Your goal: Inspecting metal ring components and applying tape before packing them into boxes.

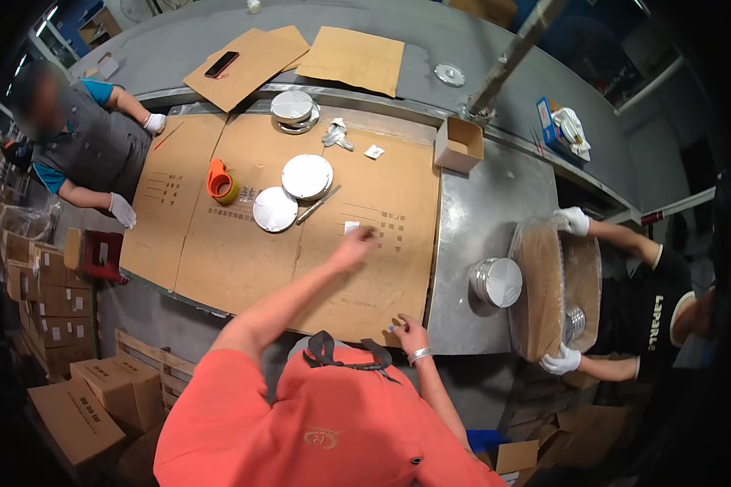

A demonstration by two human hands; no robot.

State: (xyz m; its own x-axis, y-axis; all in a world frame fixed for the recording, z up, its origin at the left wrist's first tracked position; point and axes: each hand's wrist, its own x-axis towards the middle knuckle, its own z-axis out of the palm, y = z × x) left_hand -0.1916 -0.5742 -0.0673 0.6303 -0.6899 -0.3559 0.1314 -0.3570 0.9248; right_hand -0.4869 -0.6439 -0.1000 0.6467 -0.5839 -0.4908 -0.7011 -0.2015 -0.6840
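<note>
My left hand reaches over the cardboard sheet on the table, its fingers smeared by motion. Just beyond it lies a small white slip. By the near edge of the cardboard, my right hand has its fingers closed at a small bluish item too small to make out. Farther off are round silvery discs: a single one, a stack beside it, and another pile at the far edge. A metal rod-like tool lies against the nearer discs.
An orange tape dispenser, a crumpled glove and an open carton stand around the cardboard. At right, a gloved co-worker holds a plastic-lined box beside stacked discs. Another gloved person stands left.
</note>
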